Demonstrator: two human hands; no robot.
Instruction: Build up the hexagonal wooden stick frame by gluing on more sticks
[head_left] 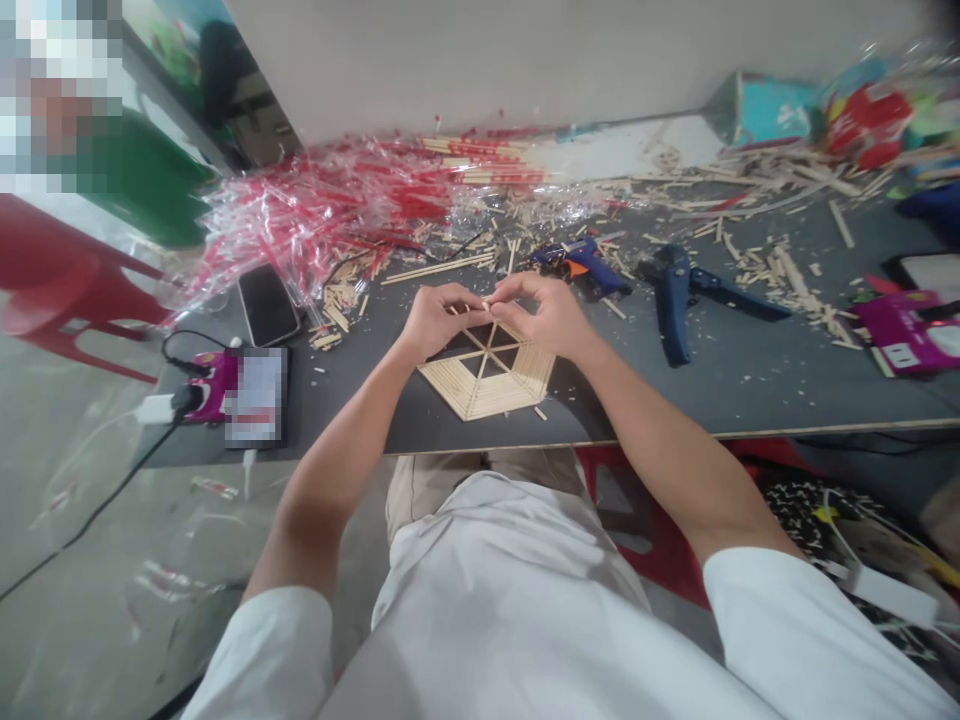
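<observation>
A hexagonal frame of pale wooden sticks (480, 397) lies on the dark table in front of me, with spokes crossing at its centre and rows of sticks along its near sides. Over its far side, my left hand (444, 318) and my right hand (541, 315) meet fingertip to fingertip. Both pinch a short wooden stick (486, 303), mostly covered by the fingers. Just beyond the right hand lies a blue glue gun (596, 268) with an orange trigger. Farther right rests a dark blue cutter tool (675, 300), its handles spread.
Red-and-clear plastic wrappers (330, 205) and stick offcuts (795, 280) cover the table's back. A black phone (268, 305), another phone (256, 400) and a purple power strip (217, 385) lie left. Another purple box (911, 330) sits right. Red stools (75, 280) stand at left.
</observation>
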